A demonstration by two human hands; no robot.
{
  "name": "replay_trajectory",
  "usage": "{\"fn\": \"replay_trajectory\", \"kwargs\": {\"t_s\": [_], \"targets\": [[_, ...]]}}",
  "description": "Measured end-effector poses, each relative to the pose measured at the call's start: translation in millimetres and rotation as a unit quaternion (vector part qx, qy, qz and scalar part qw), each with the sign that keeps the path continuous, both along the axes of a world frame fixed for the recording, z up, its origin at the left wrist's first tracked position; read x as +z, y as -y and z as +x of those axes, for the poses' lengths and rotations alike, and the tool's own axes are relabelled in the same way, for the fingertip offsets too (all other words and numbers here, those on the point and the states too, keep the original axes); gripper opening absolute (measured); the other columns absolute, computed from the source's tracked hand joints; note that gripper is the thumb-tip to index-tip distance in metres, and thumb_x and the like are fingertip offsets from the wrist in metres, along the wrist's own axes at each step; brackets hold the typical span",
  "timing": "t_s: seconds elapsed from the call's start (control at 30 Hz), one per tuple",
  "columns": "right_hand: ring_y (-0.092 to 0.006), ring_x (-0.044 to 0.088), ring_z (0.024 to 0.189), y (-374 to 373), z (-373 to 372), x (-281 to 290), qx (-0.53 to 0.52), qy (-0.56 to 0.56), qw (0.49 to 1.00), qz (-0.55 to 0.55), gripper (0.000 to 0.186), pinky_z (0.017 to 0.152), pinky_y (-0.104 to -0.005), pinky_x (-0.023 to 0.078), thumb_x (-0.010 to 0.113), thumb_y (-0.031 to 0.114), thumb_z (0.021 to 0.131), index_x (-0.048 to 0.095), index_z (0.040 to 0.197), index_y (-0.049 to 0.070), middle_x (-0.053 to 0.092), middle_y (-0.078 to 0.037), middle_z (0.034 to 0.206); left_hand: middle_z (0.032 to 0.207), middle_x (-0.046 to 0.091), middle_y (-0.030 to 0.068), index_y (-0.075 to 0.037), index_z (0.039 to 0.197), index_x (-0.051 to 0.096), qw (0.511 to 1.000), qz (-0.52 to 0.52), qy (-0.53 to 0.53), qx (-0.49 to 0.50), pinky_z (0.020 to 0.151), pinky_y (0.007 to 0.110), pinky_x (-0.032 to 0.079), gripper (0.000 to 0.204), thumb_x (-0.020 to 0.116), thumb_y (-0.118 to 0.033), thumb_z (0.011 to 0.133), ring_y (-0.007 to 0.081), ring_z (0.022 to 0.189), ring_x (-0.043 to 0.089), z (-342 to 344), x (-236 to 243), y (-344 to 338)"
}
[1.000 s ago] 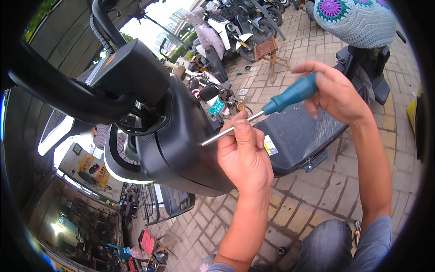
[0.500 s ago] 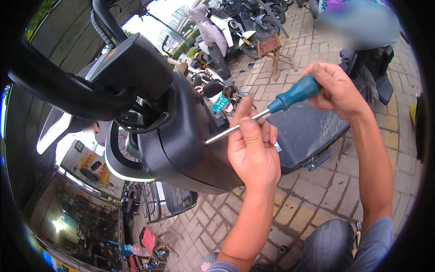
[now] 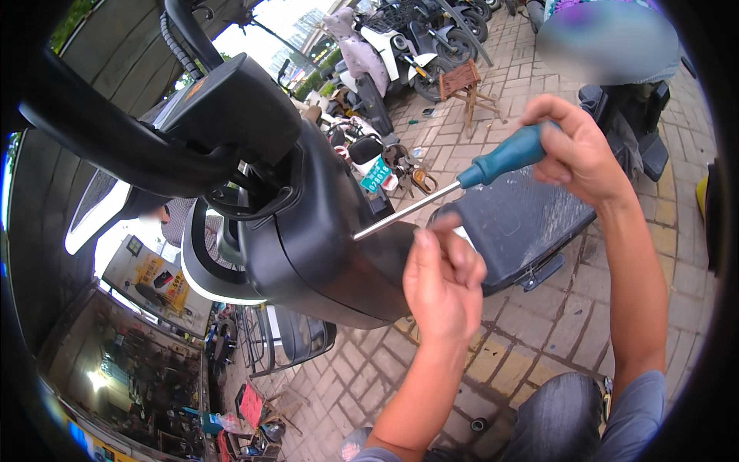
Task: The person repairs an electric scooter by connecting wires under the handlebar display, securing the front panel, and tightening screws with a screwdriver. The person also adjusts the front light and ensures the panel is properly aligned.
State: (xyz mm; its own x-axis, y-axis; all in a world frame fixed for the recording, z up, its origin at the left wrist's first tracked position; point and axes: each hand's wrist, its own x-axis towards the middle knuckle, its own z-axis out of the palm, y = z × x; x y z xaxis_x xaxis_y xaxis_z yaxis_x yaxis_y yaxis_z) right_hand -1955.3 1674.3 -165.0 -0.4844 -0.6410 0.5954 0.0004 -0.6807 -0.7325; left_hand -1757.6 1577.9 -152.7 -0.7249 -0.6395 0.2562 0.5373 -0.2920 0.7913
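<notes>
My right hand (image 3: 579, 154) is closed round the teal handle of a screwdriver (image 3: 504, 159). The metal shaft slants down to the left, and its tip meets the black front panel (image 3: 319, 231) of an electric scooter. I cannot make out a screw at the tip. Just below the shaft is my left hand (image 3: 445, 289), apart from it, palm up with the thumb raised and the fingers loosely bent and a little blurred. Nothing shows in that hand. Behind both hands lies the scooter's dark, scuffed footboard (image 3: 531, 223).
The scooter's handlebar (image 3: 115, 146) juts in at upper left. A wooden folding stool (image 3: 462, 81) stands on the brick paving, with parked scooters (image 3: 400, 46) behind it. Another person (image 3: 612, 42) is at upper right. A cluttered workshop (image 3: 131, 369) opens at lower left.
My left hand has let go of the screwdriver shaft and dropped slightly down and to the right. The right hand keeps the handle, its fingers shifted a little. The tip stays at the panel.
</notes>
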Motion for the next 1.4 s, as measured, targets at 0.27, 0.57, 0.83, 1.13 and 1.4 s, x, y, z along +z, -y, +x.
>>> {"fn": "replay_trajectory", "kwargs": {"t_s": [0.27,0.57,0.83,1.13,1.4], "targets": [[-0.0061,0.046,0.052,7.7,9.0,11.5,0.023,0.038,0.999,-0.003,0.040,0.046,-0.0200,0.036,0.059,0.034,0.093,0.051,0.118,0.003,0.060,-0.007,0.088,0.076,0.045,0.0016,-0.006,0.103,0.055,0.855,0.418,0.308,0.023,0.070,0.028,0.042,0.013,0.051,-0.011,0.092,0.0147,0.067,0.040,87.4,-238.1,33.0],[-0.0043,0.043,0.051,4.2,4.2,20.4,0.012,0.014,0.993,0.120,0.041,0.046,-0.0195,0.034,0.060,0.028,0.093,0.051,0.123,0.002,0.063,-0.006,0.091,0.106,0.051,0.0112,0.002,0.131,0.041,0.812,0.439,0.368,0.112,0.092,0.038,0.049,0.041,0.040,0.010,0.090,0.0233,0.093,0.053,158.9,-361.9,27.4],[-0.0025,0.038,0.047,-6.1,5.9,19.9,0.025,-0.004,0.993,0.114,0.041,0.047,-0.0191,0.033,0.055,0.027,0.096,0.046,0.127,0.002,0.060,-0.005,0.103,0.121,0.055,0.0202,0.005,0.125,0.046,0.807,0.406,0.406,0.135,0.097,0.034,0.051,0.029,0.045,-0.004,0.098,0.0262,0.112,0.055,149.8,-357.4,20.9],[-0.0024,0.037,0.048,-0.7,15.6,15.0,0.001,0.024,0.998,0.053,0.029,0.046,-0.0210,0.033,0.053,0.027,0.098,0.056,0.113,0.002,0.051,0.003,0.073,0.126,0.053,0.0209,0.006,0.128,0.042,0.846,0.372,0.382,0.032,0.101,0.035,0.048,0.031,0.042,-0.007,0.100,0.0273,0.117,0.054,151.0,-349.0,22.0],[-0.0035,0.043,0.050,3.9,19.2,12.9,0.018,0.029,0.999,0.025,0.030,0.046,-0.0205,0.034,0.063,0.029,0.093,0.062,0.107,0.002,0.052,0.003,0.068,0.099,0.059,0.0110,0.000,0.119,0.049,0.877,0.382,0.278,-0.091,0.075,0.034,0.050,0.023,0.042,-0.011,0.101,0.0222,0.088,0.059,181.1,-390.5,45.1]]}}
